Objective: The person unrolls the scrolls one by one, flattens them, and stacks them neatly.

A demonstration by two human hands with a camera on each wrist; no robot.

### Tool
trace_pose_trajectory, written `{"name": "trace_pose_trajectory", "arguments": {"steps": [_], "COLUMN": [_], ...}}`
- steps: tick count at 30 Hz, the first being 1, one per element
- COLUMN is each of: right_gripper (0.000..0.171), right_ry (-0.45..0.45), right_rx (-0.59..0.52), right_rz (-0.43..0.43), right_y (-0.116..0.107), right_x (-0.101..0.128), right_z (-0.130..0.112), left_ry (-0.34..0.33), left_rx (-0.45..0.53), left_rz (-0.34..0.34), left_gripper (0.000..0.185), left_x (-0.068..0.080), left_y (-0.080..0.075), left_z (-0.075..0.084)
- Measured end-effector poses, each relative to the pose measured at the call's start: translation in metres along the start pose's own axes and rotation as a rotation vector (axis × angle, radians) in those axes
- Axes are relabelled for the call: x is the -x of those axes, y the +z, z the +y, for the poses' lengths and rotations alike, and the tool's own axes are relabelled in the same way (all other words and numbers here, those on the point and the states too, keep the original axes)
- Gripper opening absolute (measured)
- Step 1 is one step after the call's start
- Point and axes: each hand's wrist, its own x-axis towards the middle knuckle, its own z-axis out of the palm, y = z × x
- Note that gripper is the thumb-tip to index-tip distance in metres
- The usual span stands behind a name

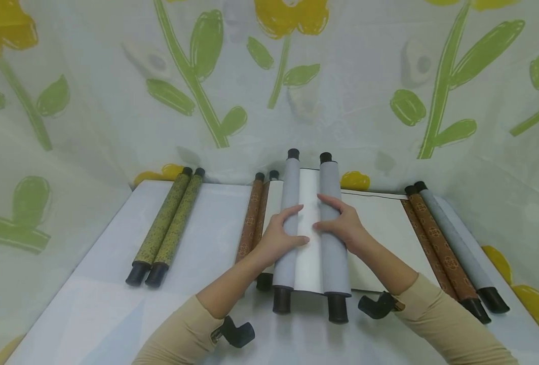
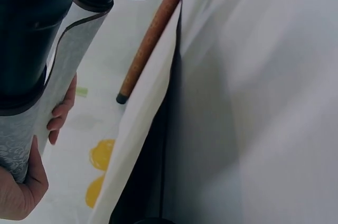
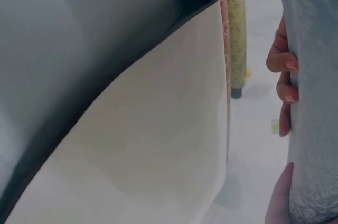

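- Grey fabric-backed hanging scroll with black end knobs (image 1: 309,238) lay mid-bench (image 1: 91,304), atop an unrolled cream scroll (image 1: 383,228).
- Left hand (image 1: 279,234) and right hand (image 1: 342,225) each curled fingers round one grey roll.
- Judged light, rods stiff, paper between creasable; best held mid-roll.

Person, two arms showing: wearing long beige sleeves, close-fitting, ending short of the wrists and leaving the forearms bare. Both hands, left hand (image 1: 279,238) and right hand (image 1: 344,225), going bare, without gloves or rings. Carrying a black, rounded camera mount strapped under each forearm beside the cuff.
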Motion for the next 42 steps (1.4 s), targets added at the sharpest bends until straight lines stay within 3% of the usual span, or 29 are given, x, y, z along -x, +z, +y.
{"name": "trace_pose_trajectory", "arguments": {"steps": [5, 16, 24, 29, 33, 42], "right_gripper": [0.082, 0.079, 0.074, 0.076, 0.087, 0.086], "right_ry": [0.01, 0.006, 0.005, -0.017, -0.007, -0.035], "right_rx": [0.003, 0.021, -0.006, 0.062, 0.109, 0.094], "right_rz": [-0.024, -0.074, -0.039, -0.008, -0.012, -0.043], "right_y": [-0.005, -0.016, -0.015, -0.014, -0.015, -0.021], "right_x": [0.0, 0.001, 0.0, -0.001, 0.001, 0.004], "right_z": [-0.002, 0.001, 0.009, 0.009, 0.007, -0.001], "left_ry": [-0.031, -0.009, -0.035, -0.027, -0.027, -0.02], "left_rx": [-0.01, -0.032, -0.036, -0.057, -0.063, -0.082], "left_rz": [0.004, 0.041, 0.069, 0.076, 0.079, 0.08], "left_gripper": [0.073, 0.067, 0.063, 0.066, 0.066, 0.068], "left_x": [0.002, 0.006, 0.004, 0.004, 0.004, 0.003], "left_y": [-0.001, -0.005, -0.003, -0.004, -0.006, -0.009], "left_z": [0.003, 0.007, 0.0, 0.0, 0.001, 0.001]}}
